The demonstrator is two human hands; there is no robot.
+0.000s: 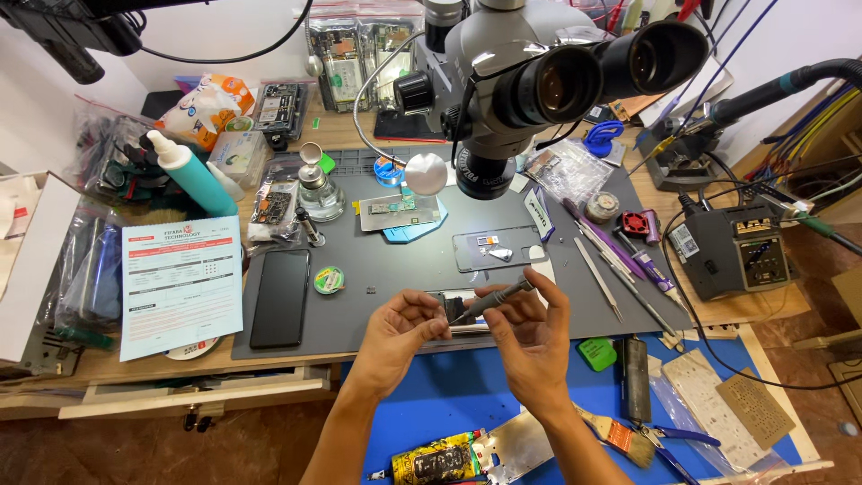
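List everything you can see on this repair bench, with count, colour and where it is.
microscope: one, grey, over mat's back
work mat: one, dark grey, bench centre
phone: one, black, mat's left edge
form sheet: one, pale blue and red, left
squeeze bottle: one, teal, back left
soldering station: one, black, right
tweezers: several, metal, mat's right
brush: one, wooden handle, lower right
left hand: pinches small dark part
right hand: holds slim grey tool

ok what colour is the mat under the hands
Dark grey mat, seen in the head view; both hands hover above it.
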